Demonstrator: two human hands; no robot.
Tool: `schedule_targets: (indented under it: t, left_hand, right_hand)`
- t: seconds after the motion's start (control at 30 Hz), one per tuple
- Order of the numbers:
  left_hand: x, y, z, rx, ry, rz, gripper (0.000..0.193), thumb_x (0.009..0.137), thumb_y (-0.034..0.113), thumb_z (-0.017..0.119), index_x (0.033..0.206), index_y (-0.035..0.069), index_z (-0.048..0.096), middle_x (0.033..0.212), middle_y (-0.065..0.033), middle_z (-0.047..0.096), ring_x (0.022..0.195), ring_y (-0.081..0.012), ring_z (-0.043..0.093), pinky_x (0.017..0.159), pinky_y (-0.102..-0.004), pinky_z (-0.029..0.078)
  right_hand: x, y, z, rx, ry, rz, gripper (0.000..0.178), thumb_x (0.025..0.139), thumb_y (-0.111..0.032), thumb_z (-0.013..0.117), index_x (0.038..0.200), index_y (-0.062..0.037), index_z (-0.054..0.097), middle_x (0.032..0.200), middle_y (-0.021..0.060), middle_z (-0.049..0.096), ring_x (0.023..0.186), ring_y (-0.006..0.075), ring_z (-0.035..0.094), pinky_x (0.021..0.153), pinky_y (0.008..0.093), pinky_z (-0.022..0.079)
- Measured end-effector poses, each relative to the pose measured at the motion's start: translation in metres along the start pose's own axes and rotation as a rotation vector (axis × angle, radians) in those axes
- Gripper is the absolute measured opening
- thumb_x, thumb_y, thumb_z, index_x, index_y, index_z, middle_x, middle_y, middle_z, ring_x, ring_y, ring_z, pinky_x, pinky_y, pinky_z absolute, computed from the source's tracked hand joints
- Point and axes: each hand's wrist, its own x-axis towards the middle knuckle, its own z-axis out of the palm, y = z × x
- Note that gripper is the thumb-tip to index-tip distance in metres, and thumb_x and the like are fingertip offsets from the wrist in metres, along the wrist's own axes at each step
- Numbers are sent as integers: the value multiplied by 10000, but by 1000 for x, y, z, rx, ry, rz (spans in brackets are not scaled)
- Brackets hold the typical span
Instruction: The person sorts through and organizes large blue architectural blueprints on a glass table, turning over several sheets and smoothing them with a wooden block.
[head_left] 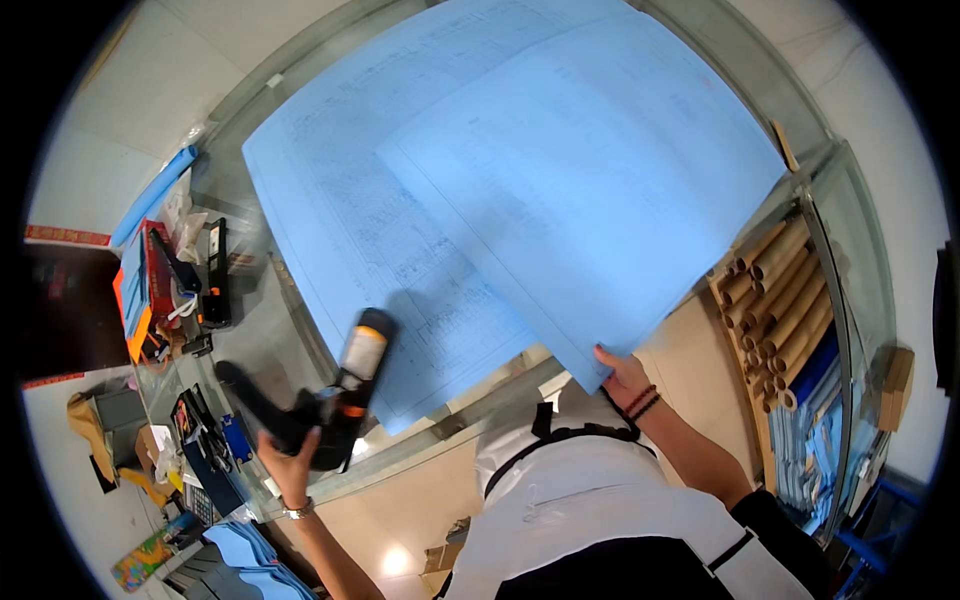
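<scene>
My left hand (288, 465) grips a large black stapler (358, 385), slightly blurred by motion. It has a pale label and orange marks, and I hold it over the near left edge of the glass table. My right hand (625, 378) pinches the near corner of a large blue drawing sheet (590, 190), thumb on top. That sheet lies at an angle over another blue drawing sheet (350, 220), whose fine printed lines show at the left. The near corner of the lower sheet lies just right of the stapler.
The glass table (275, 345) carries the sheets. Along its left side are a rolled blue sheet (152, 195), a black tool with orange parts (216, 270) and a red box (158, 265). Cardboard tubes (785, 300) and folded blue papers (808, 455) fill a rack at right.
</scene>
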Motion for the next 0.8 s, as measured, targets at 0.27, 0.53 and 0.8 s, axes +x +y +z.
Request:
schedule_targets:
  t: [0.27, 0.53, 0.8]
  left_hand:
    - [-15, 110, 147, 98, -450, 356, 430, 571, 250, 788, 861, 22, 566, 690, -110, 615, 599, -195, 596, 576, -288, 482]
    - [-24, 134, 207, 51, -408, 478, 460, 589, 223, 784, 910, -6, 545, 720, -151, 621, 621, -238, 614, 593, -303, 489]
    - [-14, 186, 215, 331, -663, 748, 538, 671, 227, 733, 1052, -3, 429, 709, -164, 599, 728, -348, 599, 766, -377, 473]
  right_hand:
    - [-8, 14, 30, -1, 86, -108, 490, 742, -54, 675, 1173, -31, 444, 1111, 87, 529, 1024, 221, 505, 867, 376, 431]
    - [-3, 28, 30, 17, 178, -97, 421, 760, -82, 665, 1135, -35, 479, 1093, 85, 540, 978, 209, 538, 810, 362, 469]
    - [-10, 18, 27, 55, 116, 23, 451, 765, -148, 672, 1144, -18, 466, 1070, 63, 543, 994, 210, 514, 871, 375, 412]
